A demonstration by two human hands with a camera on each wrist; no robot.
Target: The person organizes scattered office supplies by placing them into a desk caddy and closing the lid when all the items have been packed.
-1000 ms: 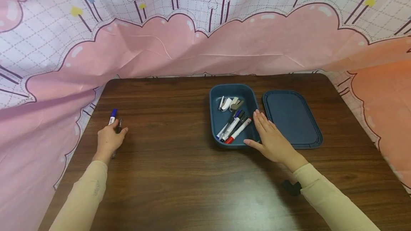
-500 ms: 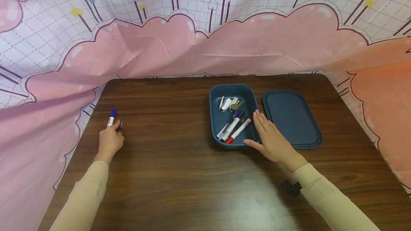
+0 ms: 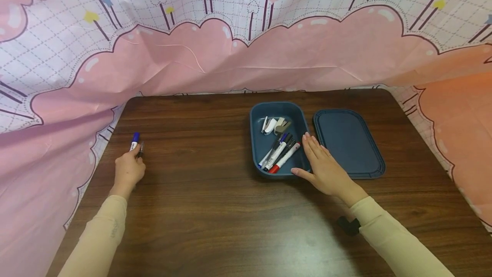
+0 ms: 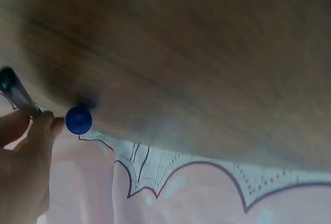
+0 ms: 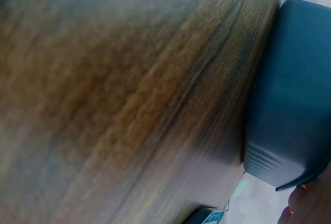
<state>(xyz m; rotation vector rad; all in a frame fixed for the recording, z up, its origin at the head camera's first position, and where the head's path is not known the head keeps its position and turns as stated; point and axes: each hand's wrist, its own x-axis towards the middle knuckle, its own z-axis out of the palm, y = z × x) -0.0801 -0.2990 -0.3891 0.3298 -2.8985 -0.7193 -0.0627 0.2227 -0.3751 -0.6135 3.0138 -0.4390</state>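
At the left of the table, my left hand [image 3: 128, 170] pinches a clear pen with a dark end [image 4: 19, 92] between thumb and finger. Right beside those fingers is a white marker with a blue cap [image 3: 135, 138]; the hand hides its lower part, and I cannot tell whether it is touched. My right hand [image 3: 326, 170] rests with straight fingers along the right rim of a blue box [image 3: 255, 140]. Inside that box lie several markers and pens [image 3: 278, 155], a small white stapler [image 3: 270, 125] and a grey one [image 3: 282, 127].
A flat blue lid [image 3: 347, 140] lies just right of the box, close to the right hand. The brown wooden table [image 3: 200, 191] ends at a pink and white patterned cloth [image 3: 246, 63] behind and at the sides. A dark piece [image 3: 349, 225] shows by the right cuff.
My left hand's fingers have closed in on the clear pen, and the hand and pen have shifted slightly left, nearer the blue-capped marker. The right hand and the box have stayed put.
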